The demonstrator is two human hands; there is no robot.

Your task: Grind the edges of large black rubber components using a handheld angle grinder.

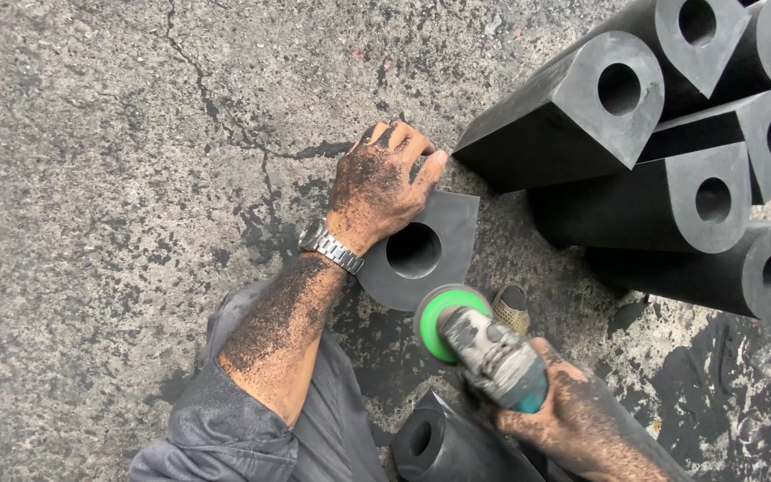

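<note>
While the dust-blackened left hand point(384, 183) presses fingers-spread on the upright black D-shaped rubber block point(435, 241) with a round bore on the cracked concrete floor point(91, 178), the right hand point(582, 419) grips a green-disc angle grinder point(470, 335) at its lower edge, where a snagging disc could kick toward the bare wrist.

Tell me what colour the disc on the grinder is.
The disc is bright green, seen best in the head view.
</note>
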